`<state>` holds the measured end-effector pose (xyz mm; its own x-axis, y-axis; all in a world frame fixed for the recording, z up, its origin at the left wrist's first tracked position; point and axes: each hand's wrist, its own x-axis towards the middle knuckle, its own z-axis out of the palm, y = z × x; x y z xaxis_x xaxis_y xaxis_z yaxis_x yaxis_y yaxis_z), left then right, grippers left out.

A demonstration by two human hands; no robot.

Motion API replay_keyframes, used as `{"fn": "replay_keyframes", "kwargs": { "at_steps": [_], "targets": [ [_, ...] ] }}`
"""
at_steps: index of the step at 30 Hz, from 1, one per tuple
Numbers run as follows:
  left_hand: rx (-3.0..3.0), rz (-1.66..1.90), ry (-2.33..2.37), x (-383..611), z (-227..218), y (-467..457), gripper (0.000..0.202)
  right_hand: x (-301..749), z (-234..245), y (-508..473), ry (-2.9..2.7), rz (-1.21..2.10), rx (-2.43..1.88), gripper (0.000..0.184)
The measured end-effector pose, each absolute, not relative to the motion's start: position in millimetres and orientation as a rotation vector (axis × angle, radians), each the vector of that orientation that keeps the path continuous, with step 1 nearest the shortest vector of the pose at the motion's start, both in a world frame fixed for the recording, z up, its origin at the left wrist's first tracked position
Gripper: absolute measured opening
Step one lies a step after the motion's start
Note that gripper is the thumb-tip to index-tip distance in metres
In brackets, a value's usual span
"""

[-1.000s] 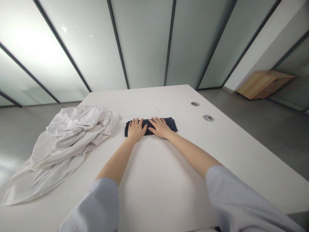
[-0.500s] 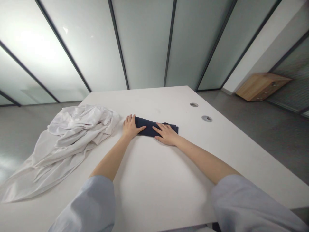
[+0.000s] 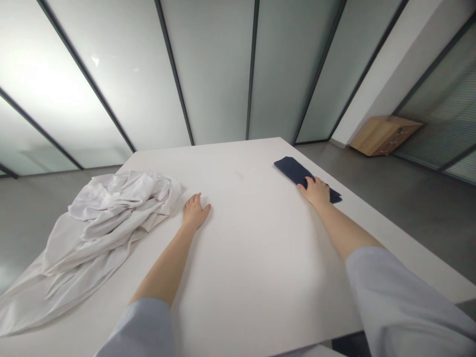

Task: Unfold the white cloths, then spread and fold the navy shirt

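A folded dark navy cloth point(image 3: 293, 169) lies near the right edge of the white table point(image 3: 253, 248). My right hand point(image 3: 316, 191) rests flat on the cloth's near end, fingers stretched out over it. My left hand point(image 3: 194, 212) lies flat and open on the bare tabletop, just right of a crumpled white garment point(image 3: 100, 218). The left hand holds nothing.
The white garment spreads over the table's left side and hangs off its left edge. Frosted glass panels with dark frames stand behind the table. A low wooden cabinet point(image 3: 383, 134) sits on the grey floor at the far right.
My right hand has slid the navy cloth from the table's middle to the right edge, over the two round holes. My left hand has come off the cloth and stayed near the white garment.
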<state>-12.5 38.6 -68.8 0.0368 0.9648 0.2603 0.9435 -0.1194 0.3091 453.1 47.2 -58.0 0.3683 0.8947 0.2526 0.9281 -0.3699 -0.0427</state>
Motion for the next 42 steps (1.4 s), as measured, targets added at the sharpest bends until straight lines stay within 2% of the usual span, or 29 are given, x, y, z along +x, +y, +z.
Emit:
{"fn": "replay_keyframes", "kwargs": {
  "at_steps": [4,16,21,25,31,42],
  "targets": [
    [2.272,0.482,2.044,-9.5,-61.7,33.3,0.045,494.3,-60.8,47.0,-1.571,-0.258,-2.543,0.059],
    [2.256,0.385,2.068,-9.5,-60.0,32.6,0.044,497.2,-63.2,58.9,-1.608,-0.185,-2.511,0.065],
    [2.274,0.375,2.041,-9.2,-58.8,32.1,0.045,459.8,-45.4,56.0,-1.673,-0.287,-2.249,0.048],
    [2.296,0.329,2.015,-10.2,-55.3,31.0,0.045,394.6,-44.3,55.0,-2.006,-0.142,-1.955,0.04],
    [2.383,0.267,1.949,-15.8,-54.8,29.9,0.046,313.6,-73.2,43.6,-2.265,-0.004,-1.792,0.042],
    [2.347,0.299,1.961,-17.6,-59.3,30.9,0.047,315.2,-77.0,39.2,-2.296,0.072,-1.752,0.044]
  ]
}}
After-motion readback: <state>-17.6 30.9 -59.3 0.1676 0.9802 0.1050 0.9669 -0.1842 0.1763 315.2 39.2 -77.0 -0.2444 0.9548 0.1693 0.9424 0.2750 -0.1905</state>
